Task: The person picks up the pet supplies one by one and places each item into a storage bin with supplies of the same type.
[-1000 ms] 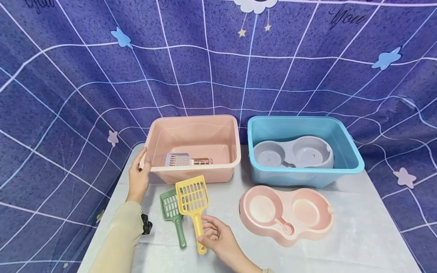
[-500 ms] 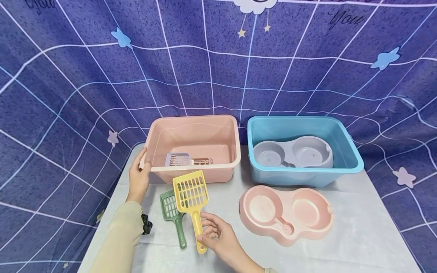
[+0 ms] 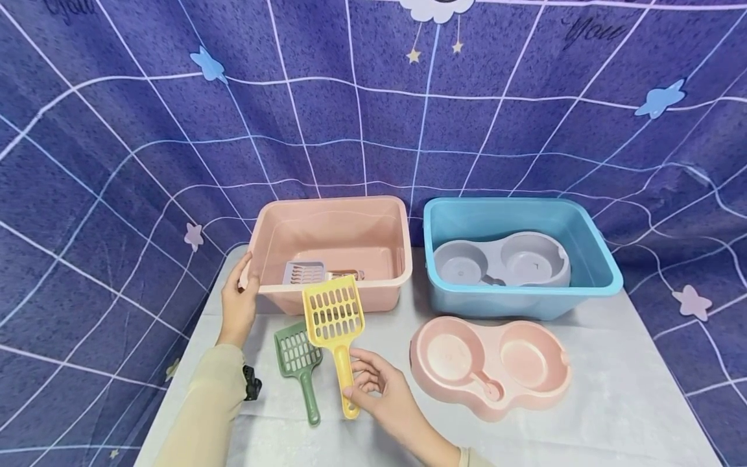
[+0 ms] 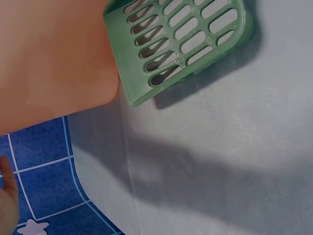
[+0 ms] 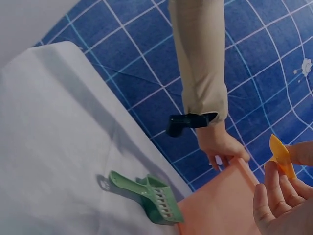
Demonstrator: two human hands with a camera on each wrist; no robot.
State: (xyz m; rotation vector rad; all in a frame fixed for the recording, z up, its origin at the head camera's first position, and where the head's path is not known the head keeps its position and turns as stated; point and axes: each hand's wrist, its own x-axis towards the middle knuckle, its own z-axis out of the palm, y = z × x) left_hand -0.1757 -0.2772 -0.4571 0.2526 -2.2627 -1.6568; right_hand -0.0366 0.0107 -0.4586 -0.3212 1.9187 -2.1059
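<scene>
A yellow litter scoop (image 3: 334,314) hangs above the table, its slotted head tilted up before the pink litter box (image 3: 327,299). My right hand (image 3: 382,392) pinches its handle between thumb and fingers; the handle's end also shows in the right wrist view as a yellow piece (image 5: 279,152). My left hand (image 3: 238,305) grips the front left corner of the pink litter box by its rim, seen too in the right wrist view (image 5: 222,147). A green litter scoop (image 3: 299,350) lies on the table beneath and left of the yellow one. Inside the pink box rests a lilac scoop (image 3: 305,272), partly covered by the front wall.
To the right stands a blue litter box (image 3: 496,299) holding a grey double bowl (image 3: 493,259). In front of it sits a pink double bowl (image 3: 496,353). A blue-purple curtain (image 3: 373,117) with a grid pattern rises behind the grey-white table (image 3: 607,402).
My right hand has lifted the yellow scoop slightly up and toward the pink box, so more of the green scoop shows. My left hand stays on the rim.
</scene>
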